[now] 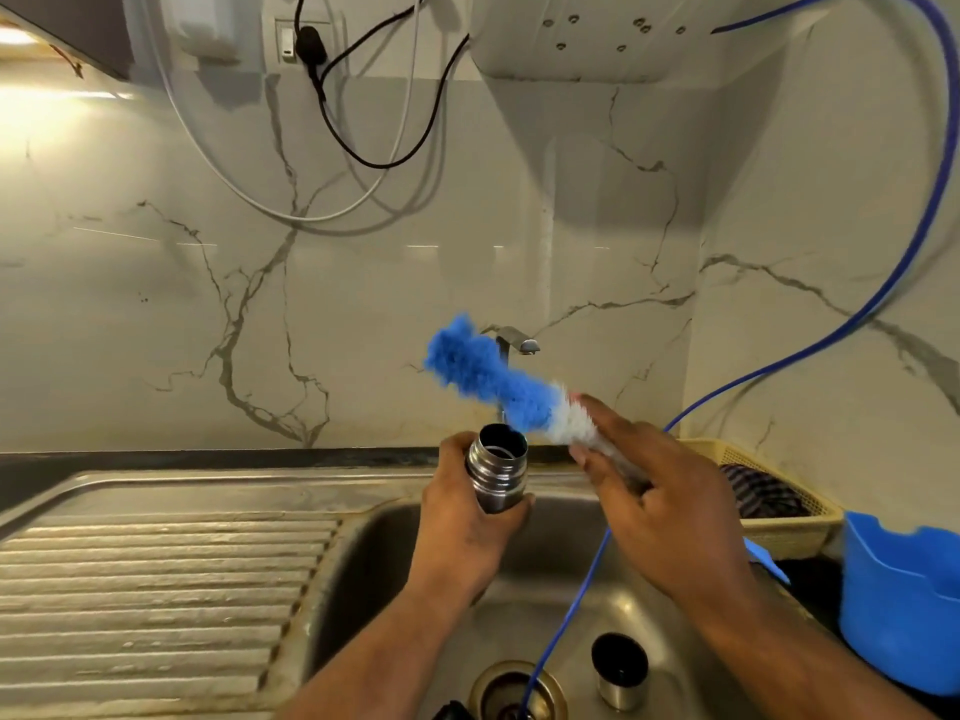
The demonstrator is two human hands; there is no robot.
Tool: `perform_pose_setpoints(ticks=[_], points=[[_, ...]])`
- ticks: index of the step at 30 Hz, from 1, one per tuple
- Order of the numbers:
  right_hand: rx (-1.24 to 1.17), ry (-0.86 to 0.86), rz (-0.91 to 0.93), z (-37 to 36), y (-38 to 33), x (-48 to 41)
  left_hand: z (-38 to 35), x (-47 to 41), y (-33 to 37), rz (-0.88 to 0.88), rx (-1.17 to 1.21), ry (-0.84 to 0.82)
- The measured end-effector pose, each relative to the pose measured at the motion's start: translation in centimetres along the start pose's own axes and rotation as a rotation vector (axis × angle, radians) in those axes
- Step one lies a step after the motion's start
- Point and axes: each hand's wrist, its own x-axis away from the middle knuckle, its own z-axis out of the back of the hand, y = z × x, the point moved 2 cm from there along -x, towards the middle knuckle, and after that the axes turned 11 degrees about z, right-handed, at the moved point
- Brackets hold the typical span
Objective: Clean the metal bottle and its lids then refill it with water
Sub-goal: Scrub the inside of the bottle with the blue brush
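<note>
Left hand: fingers wrapped round the bottle, held over the sink basin.
Bottle: steel, lidless, nearly upright, its open threaded mouth facing the camera.
Right hand: clamped on the brush handle, slightly blurred.
Brush: blue and white bristle head slanting up to the left, outside the bottle, its lower bristles just beside the mouth.
Lid: steel, standing on the basin floor to the right of the drain.
Hose: blue, running down from the wall into the drain.
Right of sink: basket with a striped cloth, blue tub.
</note>
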Motion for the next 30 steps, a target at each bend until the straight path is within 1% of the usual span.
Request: perform_pose_setpoints(ticks=[2, 3, 4, 5, 6, 8, 12, 14, 16, 19, 23, 26, 30], points=[[0.075, -0.003, 0.051, 1.0, -0.8, -1.5, -0.3, 0.3, 0.1, -0.01, -0.006, -0.033], [0.143, -0.035, 0.088, 1.7, -1.2, -2.5, -0.4, 0.5, 0.1, -0.012, -0.003, -0.046], [0.218, -0.098, 0.118, 2.7, -1.6, -3.7, -0.6, 0.7, 0.1, -0.016, 0.003, -0.05], [0.298, -0.197, 0.13, 3.7, -1.9, -5.2, -0.6, 0.7, 0.0, -0.022, 0.012, -0.049], [0.379, -0.32, 0.123, 5.0, -2.0, -6.7, -0.6, 0.9, 0.2, -0.022, 0.023, -0.052], [0.515, -0.501, 0.101, 8.0, -1.6, -9.5, -0.5, 1.2, 0.6, -0.02, 0.043, -0.052], [0.741, -0.678, 0.126, 15.8, -0.4, -13.1, -0.4, 2.2, 1.0, -0.048, 0.038, -0.031], [0.853, -0.812, 0.157, 19.5, 0.1, -13.8, -0.6, 2.5, 1.2, -0.058, 0.033, -0.026], [0.989, -0.935, 0.208, 22.5, 0.9, -14.3, -1.1, 2.7, 1.6, -0.064, 0.022, -0.006], [1.164, -1.052, 0.261, 25.6, 2.9, -13.8, -3.1, 3.3, 2.7, -0.1, -0.004, -0.009], [1.186, -1.184, 0.277, 25.8, 4.9, -11.6, -5.7, 4.3, 4.2, -0.154, -0.003, -0.08], [1.161, -1.248, 0.258, 24.3, 6.2, -9.3, -6.5, 5.2, 3.9, -0.111, 0.063, -0.098], [1.133, -1.341, 0.232, 21.4, 8.0, -6.1, -6.3, 5.6, 2.2, -0.043, 0.065, -0.145]])
